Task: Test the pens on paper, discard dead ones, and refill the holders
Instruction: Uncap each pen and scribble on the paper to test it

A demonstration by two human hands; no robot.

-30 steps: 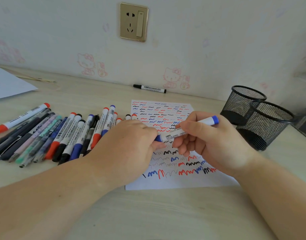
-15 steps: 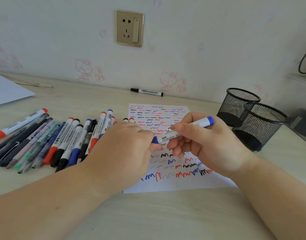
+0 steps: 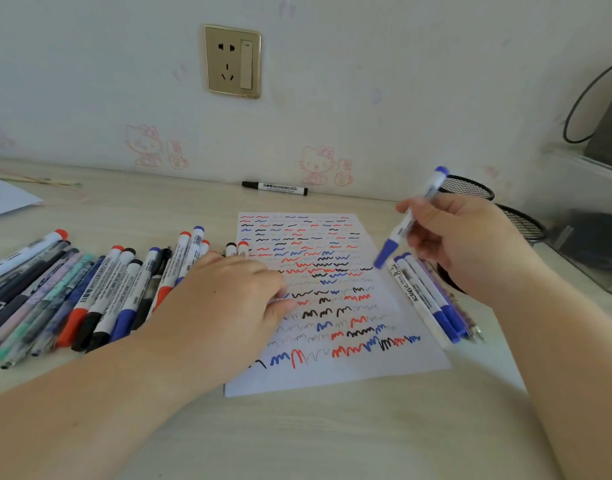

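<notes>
Paper (image 3: 332,368) on the desk (image 3: 332,438) is carrying rows of red, blue and black scribbles, so testing is looking far along, though the mesh holders (image 3: 470,190) at far right are apparently standing unfilled. The right hand (image 3: 467,244) is pinching a capped blue marker (image 3: 410,220) in curled fingers above the sheet's right edge, where a small group of pens (image 3: 432,299) is lying. The left hand (image 3: 224,299) is resting loosely curled, holding nothing, on the sheet's left edge beside the long row of pens (image 3: 100,289). Bare desk in front is offering room; the holders are crowding the right side.
</notes>
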